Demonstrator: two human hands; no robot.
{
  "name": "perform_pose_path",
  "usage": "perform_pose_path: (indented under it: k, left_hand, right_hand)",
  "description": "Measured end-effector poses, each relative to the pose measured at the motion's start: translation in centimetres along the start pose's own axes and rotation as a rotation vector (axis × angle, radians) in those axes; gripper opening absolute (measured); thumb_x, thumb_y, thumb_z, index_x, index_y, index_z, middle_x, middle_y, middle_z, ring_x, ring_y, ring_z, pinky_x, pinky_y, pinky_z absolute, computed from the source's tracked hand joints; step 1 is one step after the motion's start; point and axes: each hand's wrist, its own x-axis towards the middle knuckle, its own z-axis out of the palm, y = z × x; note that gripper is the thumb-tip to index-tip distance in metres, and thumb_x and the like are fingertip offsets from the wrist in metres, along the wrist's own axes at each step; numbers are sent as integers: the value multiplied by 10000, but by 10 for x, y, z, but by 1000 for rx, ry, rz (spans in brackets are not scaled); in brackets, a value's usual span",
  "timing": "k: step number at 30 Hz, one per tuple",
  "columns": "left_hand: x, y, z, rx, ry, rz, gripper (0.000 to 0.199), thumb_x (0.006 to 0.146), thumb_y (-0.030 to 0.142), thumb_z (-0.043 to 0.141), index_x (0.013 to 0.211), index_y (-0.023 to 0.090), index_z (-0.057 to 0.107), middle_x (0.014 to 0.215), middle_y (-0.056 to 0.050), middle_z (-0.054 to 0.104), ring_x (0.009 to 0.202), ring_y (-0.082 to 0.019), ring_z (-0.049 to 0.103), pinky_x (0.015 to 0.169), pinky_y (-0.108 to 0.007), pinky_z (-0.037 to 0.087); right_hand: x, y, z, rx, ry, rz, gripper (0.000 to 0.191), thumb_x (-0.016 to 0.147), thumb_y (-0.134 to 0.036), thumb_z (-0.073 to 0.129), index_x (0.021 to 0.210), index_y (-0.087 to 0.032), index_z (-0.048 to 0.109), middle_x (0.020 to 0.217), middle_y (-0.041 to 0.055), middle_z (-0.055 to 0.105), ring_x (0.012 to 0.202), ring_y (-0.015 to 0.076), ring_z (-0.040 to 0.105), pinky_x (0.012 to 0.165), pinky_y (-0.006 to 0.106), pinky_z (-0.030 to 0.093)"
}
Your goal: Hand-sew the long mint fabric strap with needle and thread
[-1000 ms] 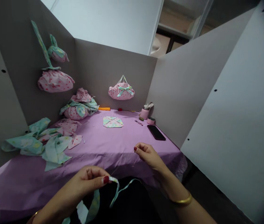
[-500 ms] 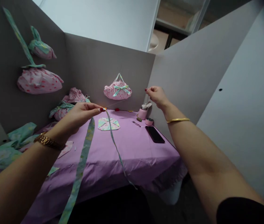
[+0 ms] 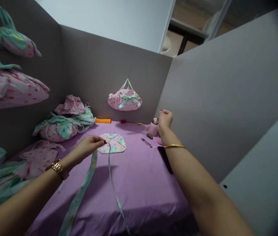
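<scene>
Right hand [image 3: 165, 120] lowered near pink jar [image 3: 153, 129], left hand [image 3: 90, 146] pinching narrow strip [image 3: 118, 201]

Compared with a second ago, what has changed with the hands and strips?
Both hands moved forward and up from the near table edge: the left hand, still pinching the narrow strip, is now over the purple tablecloth; the right hand appears beside the pink bottle. The strip now hangs extended. The folded patch and hanging pouch stayed put.
</scene>
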Motion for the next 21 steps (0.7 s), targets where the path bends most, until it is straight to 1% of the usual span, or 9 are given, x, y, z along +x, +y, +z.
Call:
perform_pose_path:
  k: [2, 5, 6, 9, 11, 13, 16, 18, 21]
  left_hand:
    - [9, -12, 1, 16, -48, -17, 217, 597, 382, 706, 624, 166, 713, 590, -9, 661, 664, -211, 565, 559, -236, 394]
    - [24, -30, 3, 31, -120, -47, 240, 639, 391, 663, 641, 156, 710, 567, -8, 634, 607, -193, 540, 523, -227, 360]
    - [28, -36, 4, 35, -147, -59, 244, 655, 389, 648, 646, 153, 708, 560, -3, 621, 583, -183, 527, 513, -224, 346]
    - [40, -55, 8, 41, -234, -98, 244, 705, 362, 601, 669, 142, 699, 525, 21, 559, 513, -148, 464, 489, -213, 299]
    - [45, -66, 10, 45, -285, -123, 240, 724, 342, 583, 676, 134, 691, 502, 38, 506, 479, -127, 409, 476, -207, 266]
    - [49, -75, 13, 49, -321, -147, 239, 733, 336, 577, 693, 129, 688, 495, 49, 465, 466, -116, 365, 469, -206, 243]
    - [51, -86, 15, 51, -349, -175, 259, 745, 358, 577, 707, 127, 688, 495, 54, 433, 474, -112, 335, 468, -205, 228]
    - [51, -92, 16, 49, -351, -188, 266, 753, 364, 575, 703, 128, 687, 510, 50, 439, 496, -115, 341, 479, -206, 236]
    - [48, -100, 17, 23, -329, -224, 258, 758, 352, 572, 674, 128, 665, 522, 51, 436, 508, -115, 344, 489, -207, 244]
  right_hand:
    - [-7, 8, 12, 43, -147, 55, 235, 811, -317, 539, 664, -133, 540, 546, -46, 455, 473, 86, 392, 501, 224, 311]
    - [-40, 13, 41, 129, -436, 118, 355, 727, -374, 611, 484, -140, 502, 431, -55, 357, 433, 77, 313, 455, 226, 238]
    - [-55, 13, 52, 172, -528, 137, 358, 719, -390, 611, 485, -139, 511, 438, -50, 369, 439, 76, 317, 452, 223, 234]
    - [-100, 13, 84, 335, -820, 202, 280, 707, -396, 619, 622, -130, 592, 522, -31, 463, 481, 77, 370, 477, 209, 289]
    - [-122, 13, 99, 427, -957, 255, 302, 719, -426, 607, 716, -124, 618, 562, -21, 490, 500, 79, 387, 488, 206, 308]
    - [-136, 15, 110, 492, -1044, 315, 349, 728, -463, 597, 736, -115, 618, 575, -16, 488, 506, 75, 383, 486, 201, 303]
    - [-144, 21, 117, 542, -1106, 402, 371, 712, -478, 619, 678, -110, 594, 564, -25, 460, 504, 65, 355, 478, 192, 273]
    - [-145, 25, 118, 563, -1116, 431, 342, 707, -451, 640, 659, -117, 584, 567, -31, 456, 513, 66, 351, 486, 191, 270]
    - [-147, 29, 118, 549, -1093, 395, 270, 737, -386, 628, 657, -130, 594, 587, -28, 483, 546, 79, 388, 519, 195, 296]
